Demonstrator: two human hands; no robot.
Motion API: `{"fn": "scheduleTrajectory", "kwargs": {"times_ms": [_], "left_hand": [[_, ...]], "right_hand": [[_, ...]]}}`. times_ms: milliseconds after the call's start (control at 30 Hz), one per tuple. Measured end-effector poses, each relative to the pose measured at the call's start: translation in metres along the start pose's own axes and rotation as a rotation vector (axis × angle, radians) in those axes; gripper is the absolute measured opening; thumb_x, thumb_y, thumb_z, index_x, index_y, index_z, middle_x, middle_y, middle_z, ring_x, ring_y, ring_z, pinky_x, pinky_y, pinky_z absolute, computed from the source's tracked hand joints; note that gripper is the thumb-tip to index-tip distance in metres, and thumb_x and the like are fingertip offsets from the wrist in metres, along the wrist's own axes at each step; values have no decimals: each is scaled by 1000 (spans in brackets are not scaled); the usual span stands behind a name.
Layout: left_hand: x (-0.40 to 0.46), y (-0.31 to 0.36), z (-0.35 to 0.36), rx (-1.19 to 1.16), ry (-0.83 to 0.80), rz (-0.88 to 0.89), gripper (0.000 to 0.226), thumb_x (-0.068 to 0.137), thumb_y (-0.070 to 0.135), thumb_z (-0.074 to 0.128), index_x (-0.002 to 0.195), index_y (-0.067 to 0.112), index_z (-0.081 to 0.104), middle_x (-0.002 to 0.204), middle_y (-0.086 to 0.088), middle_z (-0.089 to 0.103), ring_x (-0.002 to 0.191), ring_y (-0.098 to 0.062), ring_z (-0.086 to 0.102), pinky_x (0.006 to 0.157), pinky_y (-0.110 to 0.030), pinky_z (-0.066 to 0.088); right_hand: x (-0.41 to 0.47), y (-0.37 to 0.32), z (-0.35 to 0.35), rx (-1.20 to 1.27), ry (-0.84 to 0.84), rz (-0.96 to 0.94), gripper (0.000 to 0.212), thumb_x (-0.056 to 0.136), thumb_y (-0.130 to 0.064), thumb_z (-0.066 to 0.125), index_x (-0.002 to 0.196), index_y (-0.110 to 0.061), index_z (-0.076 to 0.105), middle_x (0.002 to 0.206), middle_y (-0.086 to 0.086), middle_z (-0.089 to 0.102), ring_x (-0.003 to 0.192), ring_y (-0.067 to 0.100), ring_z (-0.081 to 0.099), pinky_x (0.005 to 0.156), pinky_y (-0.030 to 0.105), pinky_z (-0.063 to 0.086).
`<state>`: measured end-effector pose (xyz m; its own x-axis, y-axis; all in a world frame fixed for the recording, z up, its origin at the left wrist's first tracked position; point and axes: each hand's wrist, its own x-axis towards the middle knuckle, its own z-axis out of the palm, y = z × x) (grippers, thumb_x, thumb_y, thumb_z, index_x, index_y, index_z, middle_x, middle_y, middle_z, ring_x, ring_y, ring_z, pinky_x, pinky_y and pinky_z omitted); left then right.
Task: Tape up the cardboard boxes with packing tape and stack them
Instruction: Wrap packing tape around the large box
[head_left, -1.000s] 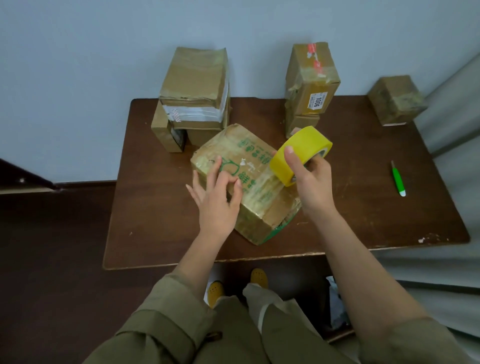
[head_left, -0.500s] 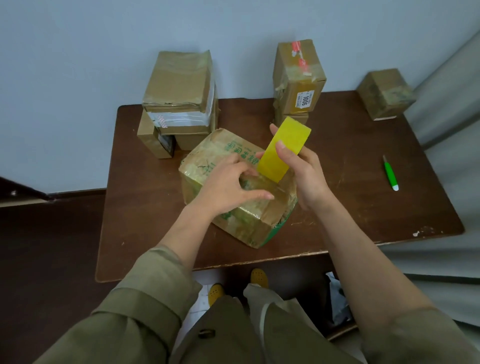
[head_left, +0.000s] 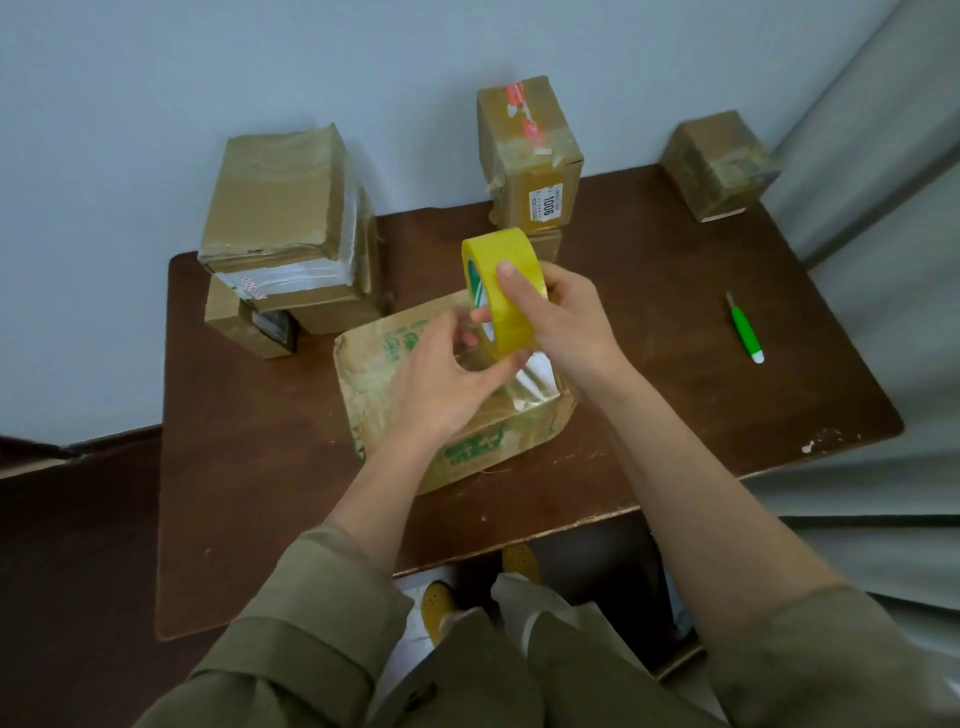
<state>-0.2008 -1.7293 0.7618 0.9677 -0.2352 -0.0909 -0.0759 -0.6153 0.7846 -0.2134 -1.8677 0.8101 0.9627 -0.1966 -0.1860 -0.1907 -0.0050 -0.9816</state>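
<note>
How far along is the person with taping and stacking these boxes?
Done: two stacks of taped brown cardboard boxes stand at the back, left and middle. In hand: right hand holds the yellow tape roll, left hand pinching at it over the green-printed box. Left: stacking that box and the small box.

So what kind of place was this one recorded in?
Probably a plain room used as a makeshift parcel-packing spot, not a warehouse: a worn brown table against a bare wall, taped cardboard boxes stacked at the back, a grey curtain alongside.
</note>
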Motion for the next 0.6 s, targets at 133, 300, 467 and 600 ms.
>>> {"fn": "scheduleTrajectory", "kwargs": {"times_ms": [133, 300, 467, 600], "left_hand": [[-2, -2, 2, 36, 34, 121, 25, 77, 69, 63, 79, 46, 53, 84, 15, 50, 69, 1, 49, 56, -14, 29], [-1, -9, 7, -78, 40, 60, 39, 72, 77, 63, 57, 42, 53, 55, 14, 47, 53, -6, 41, 51, -21, 29], [5, -12, 6, -79, 49, 35, 38, 72, 74, 59, 57, 39, 55, 50, 14, 49, 48, -8, 40, 51, -31, 32], [6, -11, 5, -27, 87, 92, 42, 78, 66, 60, 55, 36, 44, 52, 14, 47, 49, -10, 39, 48, -22, 26]], "right_hand": [[14, -2, -16, -57, 223, -20, 48, 101, -48, 47, 73, -15, 68, 66, -2, 68, 64, 7, 65, 66, 25, 49], [48, 77, -102, -339, 755, 152, 28, 103, -28, 48, 109, -16, 73, 109, 2, 71, 108, 11, 62, 96, 26, 41], [51, 158, -160, -738, 677, 511, 51, 100, -28, 50, 148, -15, 43, 166, 2, 15, 148, 34, 17, 117, 46, 26], [59, 175, -178, -804, 664, 522, 60, 98, -27, 51, 154, -15, 34, 168, 3, -4, 152, 37, 2, 122, 52, 15]]}}
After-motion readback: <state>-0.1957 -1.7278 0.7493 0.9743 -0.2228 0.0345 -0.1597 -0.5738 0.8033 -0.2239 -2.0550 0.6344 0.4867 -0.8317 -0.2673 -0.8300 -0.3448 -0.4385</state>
